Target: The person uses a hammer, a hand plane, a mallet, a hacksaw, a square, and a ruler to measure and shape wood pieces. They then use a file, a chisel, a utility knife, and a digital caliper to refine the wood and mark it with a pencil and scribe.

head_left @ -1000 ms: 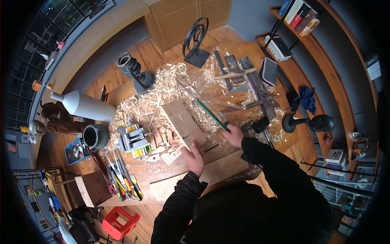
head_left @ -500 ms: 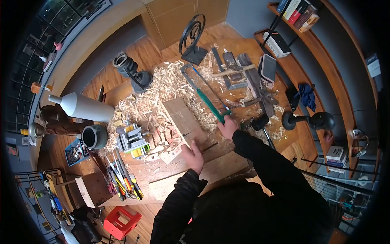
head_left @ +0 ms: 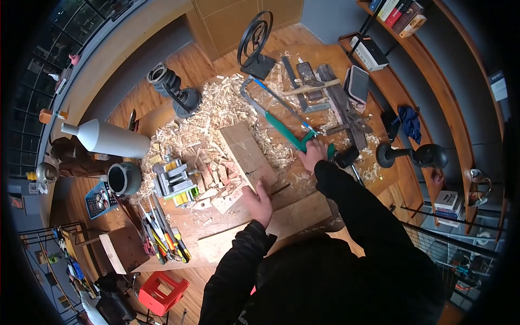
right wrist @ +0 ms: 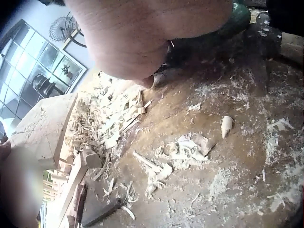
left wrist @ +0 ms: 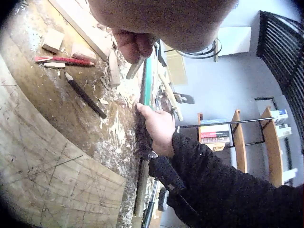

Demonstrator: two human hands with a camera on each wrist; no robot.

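Observation:
A green-handled hacksaw (head_left: 283, 129) with a blue blade lies over the shavings in the head view, its frame pointing up and left. My right hand (head_left: 314, 154) grips its handle; in the right wrist view this hand (right wrist: 142, 33) fills the top, its fingers mostly hidden. My left hand (head_left: 259, 205) holds the near end of a wooden board (head_left: 246, 154), thumb along the top. In the left wrist view the left hand's curled fingers (left wrist: 133, 46) show at the top. The saw is right of the board, apart from it.
Wood shavings (head_left: 216, 108) spread across the workbench. Left stand a vise (head_left: 176, 184), several hand tools (head_left: 165, 233), a pot (head_left: 124, 179) and a white bottle (head_left: 108, 140). Behind are a wheel on a stand (head_left: 257, 51) and a try square (head_left: 295, 78). Another board (head_left: 292, 222) lies along the near edge.
The saw has turned so its blue blade shows, and my right hand has shifted from further along it onto the handle. My left hand stays on the board.

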